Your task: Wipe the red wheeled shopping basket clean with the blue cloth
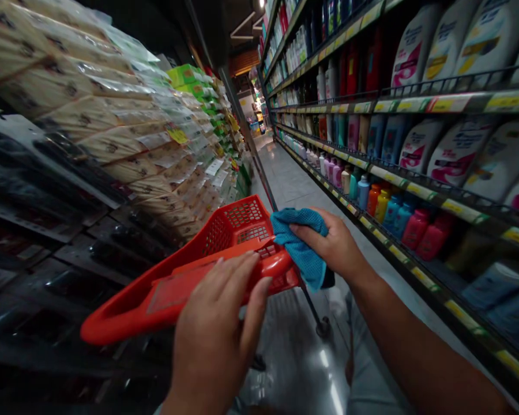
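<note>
A red plastic shopping cart (112, 319) with a perforated basket stands tilted in view before me. My left hand (214, 325) is over its near edge, fingers stretched out and the thumb apart, with nothing gripped; whether the fingertips touch the plastic is hard to tell. A crumpled blue cloth (305, 253) is pinched in my right hand (339, 245), thumb on top. The cloth lies against the right corner of the cart, where a grey metal pole (259, 158) meets it. My right fingers are mostly hidden behind the cloth.
Shelves of shampoo bottles (415, 147) and other colourful bottles (383, 204) line the right side. Wrapped packs (125, 115) are stacked high on the left. A small wheel (323, 327) touches the shiny grey floor (281, 167), which runs down the aisle.
</note>
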`<state>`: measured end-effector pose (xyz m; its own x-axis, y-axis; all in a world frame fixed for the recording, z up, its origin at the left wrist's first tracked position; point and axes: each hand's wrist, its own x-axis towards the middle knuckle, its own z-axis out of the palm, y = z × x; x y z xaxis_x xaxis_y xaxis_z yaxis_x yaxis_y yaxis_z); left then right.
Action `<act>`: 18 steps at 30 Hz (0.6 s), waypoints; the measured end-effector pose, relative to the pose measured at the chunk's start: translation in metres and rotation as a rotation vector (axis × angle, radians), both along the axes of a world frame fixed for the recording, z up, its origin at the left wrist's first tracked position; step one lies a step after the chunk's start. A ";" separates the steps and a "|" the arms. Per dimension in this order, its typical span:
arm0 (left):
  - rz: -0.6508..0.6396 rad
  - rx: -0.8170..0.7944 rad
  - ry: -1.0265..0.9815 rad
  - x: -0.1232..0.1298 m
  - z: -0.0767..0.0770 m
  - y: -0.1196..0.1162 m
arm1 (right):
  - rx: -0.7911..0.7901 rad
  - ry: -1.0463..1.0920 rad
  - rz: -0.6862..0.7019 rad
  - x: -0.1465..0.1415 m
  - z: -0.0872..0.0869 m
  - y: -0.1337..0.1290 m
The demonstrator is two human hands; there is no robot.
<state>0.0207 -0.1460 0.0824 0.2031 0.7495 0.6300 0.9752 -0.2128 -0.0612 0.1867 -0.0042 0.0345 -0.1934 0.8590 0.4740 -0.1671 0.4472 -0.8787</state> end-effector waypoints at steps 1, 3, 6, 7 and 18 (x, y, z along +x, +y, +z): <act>0.013 -0.012 0.070 0.011 -0.001 0.009 | -0.059 0.040 -0.024 -0.006 -0.006 -0.004; 0.079 -0.022 0.172 0.023 -0.001 0.021 | -0.059 0.099 -0.100 -0.017 -0.017 -0.016; 0.126 -0.057 0.218 0.021 0.001 0.023 | 0.120 0.138 -0.154 -0.033 -0.038 -0.033; 0.127 -0.070 0.219 0.017 0.002 0.021 | 0.161 0.149 -0.154 -0.039 -0.047 -0.034; 0.077 -0.078 0.157 -0.025 0.002 -0.015 | -0.020 0.120 -0.200 -0.076 -0.081 -0.007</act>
